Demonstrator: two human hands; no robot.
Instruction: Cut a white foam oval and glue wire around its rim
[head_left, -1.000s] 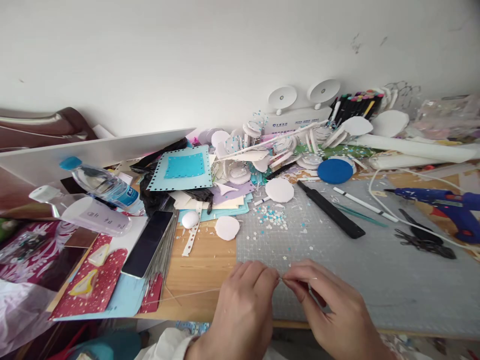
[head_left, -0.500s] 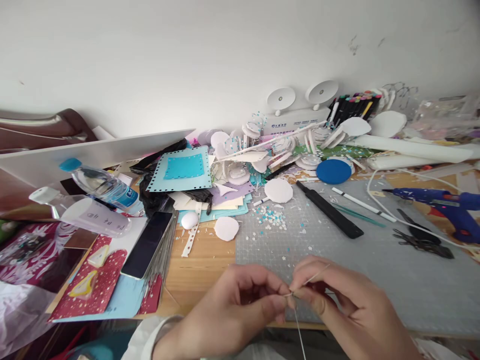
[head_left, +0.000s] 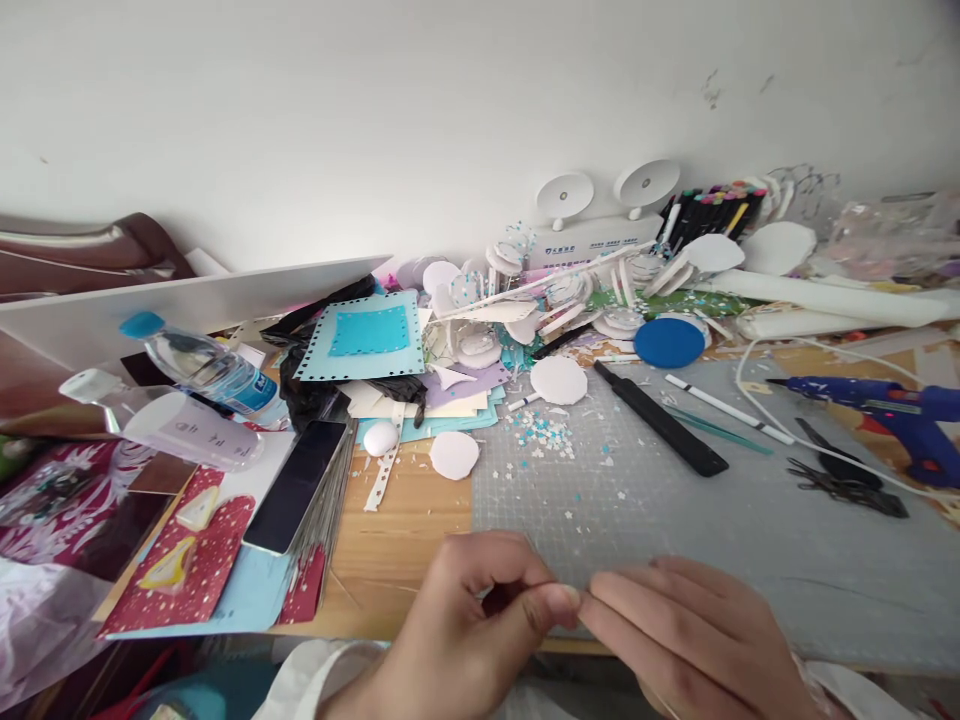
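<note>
two hands point(head_left: 484, 625) point(head_left: 686, 630) close together, thread point(head_left: 664, 704) mostly hidden

The wooden table point(head_left: 390, 550) has a big gray mat point(head_left: 750, 530) on it. A round white piece point(head_left: 454, 456) and a white strip point(head_left: 381, 480) full of holes lie there too.

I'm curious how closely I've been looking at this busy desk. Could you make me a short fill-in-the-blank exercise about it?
1. Of the left hand and right hand, only the ____ one shows its thumbnail.
2. The scattered white and blue bits lie mostly on a ____-colored cutting mat.
3. The smartphone lies with its screen facing ____.
4. The blue-labeled water bottle has a ____ cap.

Missing words: left; gray; up; blue.
</note>
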